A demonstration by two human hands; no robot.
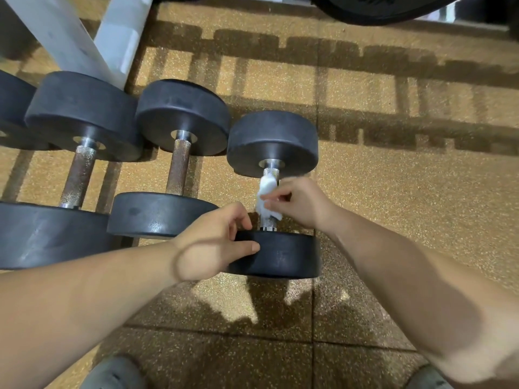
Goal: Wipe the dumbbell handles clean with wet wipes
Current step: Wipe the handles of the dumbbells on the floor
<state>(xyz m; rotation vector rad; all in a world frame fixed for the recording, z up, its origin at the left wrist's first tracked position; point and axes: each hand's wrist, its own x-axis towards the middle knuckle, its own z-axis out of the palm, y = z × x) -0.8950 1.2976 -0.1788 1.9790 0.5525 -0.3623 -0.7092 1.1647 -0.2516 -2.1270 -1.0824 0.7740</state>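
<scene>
Floor: speckled tan rubber tile floor (393, 192). Row of black round-headed dumbbells with knurled metal handles lying on it, handles running away from the viewer.

Task item: rightmost black dumbbell (272, 141), just beside the middle dumbbell (178, 167); the left dumbbell (78, 175) lies beyond that.

Right grip (300, 203): fingers curled, pinching a white crumpled wet wipe (266, 197) against the rightmost dumbbell's handle. Wipe wraps the mid-handle; bare metal shows above and below it.

Left grip (213, 242): closed on the near head of the same dumbbell, thumb on its rim, fingers curled over its top edge.

Other: white metal rack legs (84, 37) stand behind the left dumbbells. Grey shoe tip (112, 372) at the bottom of the view.
</scene>
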